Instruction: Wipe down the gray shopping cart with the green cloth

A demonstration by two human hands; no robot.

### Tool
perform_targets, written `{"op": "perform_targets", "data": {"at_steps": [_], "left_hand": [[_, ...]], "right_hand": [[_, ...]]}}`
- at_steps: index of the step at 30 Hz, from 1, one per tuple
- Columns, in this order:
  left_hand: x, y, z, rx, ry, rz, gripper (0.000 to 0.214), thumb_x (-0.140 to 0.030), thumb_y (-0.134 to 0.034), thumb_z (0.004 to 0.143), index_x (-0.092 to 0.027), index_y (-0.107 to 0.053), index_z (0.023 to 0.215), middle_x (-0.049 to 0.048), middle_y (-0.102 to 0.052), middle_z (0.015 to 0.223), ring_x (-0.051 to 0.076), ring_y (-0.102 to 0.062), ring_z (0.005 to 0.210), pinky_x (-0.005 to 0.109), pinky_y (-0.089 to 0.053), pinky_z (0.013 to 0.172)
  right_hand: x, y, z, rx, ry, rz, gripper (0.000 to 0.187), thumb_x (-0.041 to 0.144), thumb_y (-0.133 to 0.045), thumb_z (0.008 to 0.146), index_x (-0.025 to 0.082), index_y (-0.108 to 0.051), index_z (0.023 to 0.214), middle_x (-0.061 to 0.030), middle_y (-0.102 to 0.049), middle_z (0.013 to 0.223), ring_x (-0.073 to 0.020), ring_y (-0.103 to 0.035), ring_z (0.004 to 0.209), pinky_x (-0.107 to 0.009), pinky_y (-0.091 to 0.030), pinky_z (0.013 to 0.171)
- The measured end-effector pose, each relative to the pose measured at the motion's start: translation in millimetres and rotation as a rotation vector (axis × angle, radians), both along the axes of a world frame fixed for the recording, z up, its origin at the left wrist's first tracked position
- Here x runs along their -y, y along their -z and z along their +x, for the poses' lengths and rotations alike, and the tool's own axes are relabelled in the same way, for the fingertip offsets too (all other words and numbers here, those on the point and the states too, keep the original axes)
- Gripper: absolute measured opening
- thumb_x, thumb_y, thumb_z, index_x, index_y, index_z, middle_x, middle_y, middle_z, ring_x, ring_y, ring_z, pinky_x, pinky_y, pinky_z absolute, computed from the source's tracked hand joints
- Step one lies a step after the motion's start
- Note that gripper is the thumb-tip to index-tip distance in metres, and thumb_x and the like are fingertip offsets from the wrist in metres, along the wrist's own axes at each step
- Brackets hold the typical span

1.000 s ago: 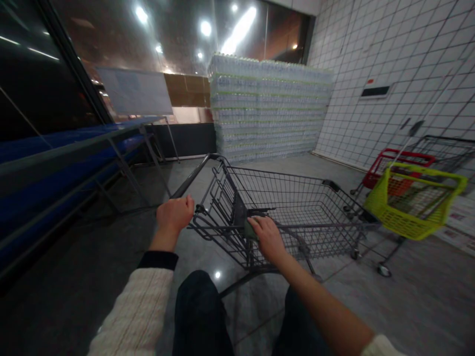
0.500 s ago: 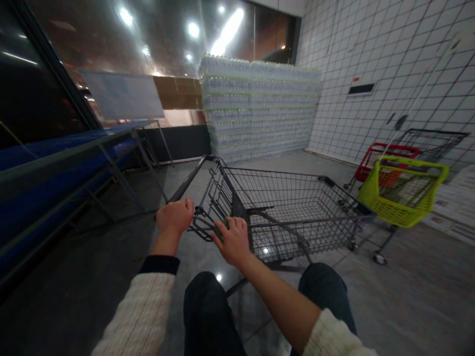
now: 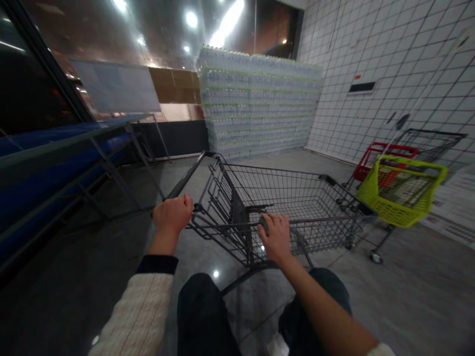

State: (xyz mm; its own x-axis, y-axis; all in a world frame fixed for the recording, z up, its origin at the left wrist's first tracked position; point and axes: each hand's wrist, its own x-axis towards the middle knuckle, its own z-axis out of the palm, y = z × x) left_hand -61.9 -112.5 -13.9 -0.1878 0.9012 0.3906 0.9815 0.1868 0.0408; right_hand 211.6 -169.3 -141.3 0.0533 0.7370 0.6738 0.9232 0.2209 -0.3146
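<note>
Right hand (image 3: 277,238) slid along the shopping cart (image 3: 319,218) — polished floor (image 3: 408,301), probably stone.

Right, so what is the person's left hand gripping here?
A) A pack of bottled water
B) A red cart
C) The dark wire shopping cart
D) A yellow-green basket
C. The left hand is closed in a fist around a long bar of the dark wire shopping cart, directly in front of the person.
</note>
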Motion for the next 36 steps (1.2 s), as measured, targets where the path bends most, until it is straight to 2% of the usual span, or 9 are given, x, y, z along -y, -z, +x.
{"op": "perform_targets", "data": {"at_steps": [4,7,10,17,20,24,27,30,36], "left_hand": [[-2,-1.4,2,-0.023,-0.016,-0.005,0.067,-0.04,-0.018,0.091,-0.008,-0.076,0.088,0.0224,-0.072,0.087,0.035,-0.068,0.087,0.041,-0.049,0.075],[-2,-1.9,3,-0.037,-0.001,-0.01,0.066,-0.039,-0.018,0.091,-0.008,-0.076,0.088,0.0221,-0.072,0.087,0.035,-0.069,0.087,0.042,-0.049,0.074],[-3,-1.8,4,-0.035,0.0,-0.025,0.065,-0.039,-0.018,0.091,-0.009,-0.076,0.089,0.0223,-0.072,0.088,0.035,-0.068,0.087,0.042,-0.049,0.073],[-5,1.8,5,-0.028,-0.005,0.016,0.066,-0.039,-0.018,0.091,-0.007,-0.076,0.09,0.0227,-0.071,0.087,0.035,-0.068,0.086,0.041,-0.048,0.071],[-6,3.0,5,-0.037,-0.003,0.023,0.067,-0.039,-0.017,0.091,-0.007,-0.075,0.09,0.0224,-0.071,0.087,0.035,-0.068,0.085,0.041,-0.048,0.071],[-6,3.3,5,-0.057,-0.002,0.013,0.066,-0.04,-0.018,0.091,-0.008,-0.075,0.088,0.022,-0.071,0.086,0.035,-0.068,0.085,0.04,-0.048,0.07],[-9,3.1,4,-0.066,-0.007,0.006,0.065,-0.039,-0.018,0.092,-0.009,-0.075,0.089,0.0217,-0.071,0.086,0.034,-0.068,0.086,0.04,-0.048,0.071],[-13,3.2,-1,-0.059,-0.01,0.01,0.064,-0.04,-0.019,0.092,-0.01,-0.075,0.09,0.0213,-0.071,0.086,0.034,-0.067,0.085,0.04,-0.048,0.07],[-23,4.9,-8,-0.036,0.01,0.039,0.065,-0.04,-0.019,0.093,-0.008,-0.075,0.09,0.022,-0.07,0.085,0.034,-0.066,0.084,0.041,-0.047,0.07]], "right_hand": [[-5,-9.6,-99,0.001,-0.14,0.007,0.043,0.036,-0.051,0.092,0.023,-0.051,0.133,-0.0084,-0.055,0.128,-0.0259,-0.042,0.122,-0.051,-0.022,0.112],[-8,-9.8,-113,0.045,-0.241,0.022,0.044,0.032,-0.052,0.091,0.025,-0.049,0.134,-0.0061,-0.054,0.131,-0.0251,-0.041,0.122,-0.048,-0.023,0.113],[-8,-2.6,-66,0.105,-0.288,0.026,0.045,0.026,-0.053,0.089,0.025,-0.049,0.134,-0.0051,-0.055,0.129,-0.0231,-0.043,0.12,-0.045,-0.025,0.113],[2,15.0,62,0.028,0.042,0.086,0.037,0.02,-0.049,0.087,0.017,-0.055,0.123,-0.0113,-0.059,0.119,-0.0252,-0.046,0.117,-0.052,-0.028,0.11],[0,10.4,31,-0.024,0.078,0.081,0.033,0.022,-0.049,0.088,0.017,-0.058,0.12,-0.0118,-0.061,0.116,-0.0263,-0.046,0.115,-0.053,-0.028,0.109],[-4,-4.0,-56,0.014,-0.105,0.022,0.04,0.026,-0.053,0.088,0.02,-0.054,0.128,-0.0102,-0.057,0.125,-0.0258,-0.043,0.119,-0.049,-0.027,0.111],[-7,-9.6,-82,0.088,-0.224,0.004,0.048,0.027,-0.055,0.087,0.023,-0.049,0.134,-0.0084,-0.053,0.131,-0.025,-0.042,0.12,-0.047,-0.027,0.112],[-8,-4.1,-46,0.172,-0.272,-0.002,0.052,0.023,-0.056,0.084,0.023,-0.047,0.135,-0.0082,-0.054,0.13,-0.0239,-0.043,0.12,-0.046,-0.03,0.111],[5,26.9,106,0.189,0.015,0.055,0.053,0.015,-0.047,0.083,0.018,-0.045,0.136,-0.0133,-0.051,0.129,-0.0276,-0.04,0.125,-0.052,-0.032,0.108]]}}
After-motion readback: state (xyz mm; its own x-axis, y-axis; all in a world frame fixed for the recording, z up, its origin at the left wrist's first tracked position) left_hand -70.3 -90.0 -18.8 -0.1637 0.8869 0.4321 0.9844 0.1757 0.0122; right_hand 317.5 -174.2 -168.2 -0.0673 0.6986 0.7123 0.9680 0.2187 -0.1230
